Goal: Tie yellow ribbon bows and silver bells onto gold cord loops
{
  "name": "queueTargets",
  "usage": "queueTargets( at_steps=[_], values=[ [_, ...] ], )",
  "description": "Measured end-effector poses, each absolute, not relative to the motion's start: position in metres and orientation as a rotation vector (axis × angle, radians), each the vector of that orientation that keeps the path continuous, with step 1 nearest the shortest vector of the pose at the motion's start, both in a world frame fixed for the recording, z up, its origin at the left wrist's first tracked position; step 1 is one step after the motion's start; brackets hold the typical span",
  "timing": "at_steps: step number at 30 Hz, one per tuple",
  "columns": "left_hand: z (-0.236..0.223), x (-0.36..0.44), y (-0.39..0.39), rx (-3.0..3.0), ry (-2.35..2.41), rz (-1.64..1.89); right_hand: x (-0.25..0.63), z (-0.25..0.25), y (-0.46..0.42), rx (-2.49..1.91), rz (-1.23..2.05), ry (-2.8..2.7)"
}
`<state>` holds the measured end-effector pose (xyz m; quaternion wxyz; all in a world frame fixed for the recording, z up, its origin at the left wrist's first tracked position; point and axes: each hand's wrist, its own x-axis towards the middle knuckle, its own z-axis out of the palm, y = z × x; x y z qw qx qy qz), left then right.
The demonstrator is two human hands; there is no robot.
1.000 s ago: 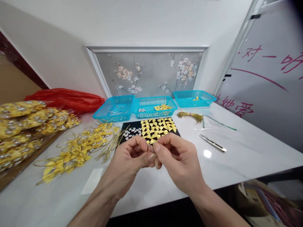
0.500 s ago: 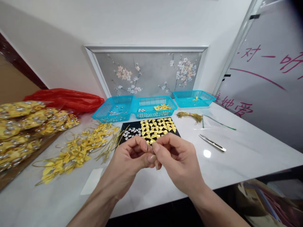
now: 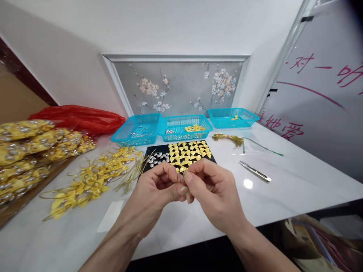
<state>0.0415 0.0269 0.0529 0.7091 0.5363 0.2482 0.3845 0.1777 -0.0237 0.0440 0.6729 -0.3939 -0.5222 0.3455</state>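
Note:
My left hand [image 3: 163, 187] and my right hand [image 3: 211, 190] meet fingertip to fingertip above the near edge of a black mat [image 3: 212, 158]. Both are closed in a pinch, and whatever lies between the fingers is too small and hidden to name. Behind them, yellow ribbon bows [image 3: 195, 148] are laid out in rows on the mat. Silver beads [image 3: 157, 158] are gathered at its left side. Loose gold cords [image 3: 133, 173] lie just left of the mat, beside a pile of yellow bow ornaments with beads [image 3: 93, 177].
Along the wall stand three blue baskets [image 3: 185, 121] with small parts inside. To the right lie a bundle of gold ties [image 3: 228, 139] and a craft knife [image 3: 255, 172]. Bagged yellow ornaments [image 3: 25, 155] and a red plastic bag [image 3: 76, 119] occupy the left. A white card [image 3: 111, 216] lies near my left forearm.
Hardly anything differs. The hands keep their pinch in the same place, with only a tiny shift of the fingertips and of the view.

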Motion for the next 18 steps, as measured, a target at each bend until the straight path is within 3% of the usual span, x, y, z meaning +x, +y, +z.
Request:
queueTargets(
  at_steps=[18],
  values=[
    [0.0517,0.0392,0.0275,1.19,0.561,0.839,0.1781,0.0398,-0.0221,-0.895,0.785,-1.189]
  ],
)
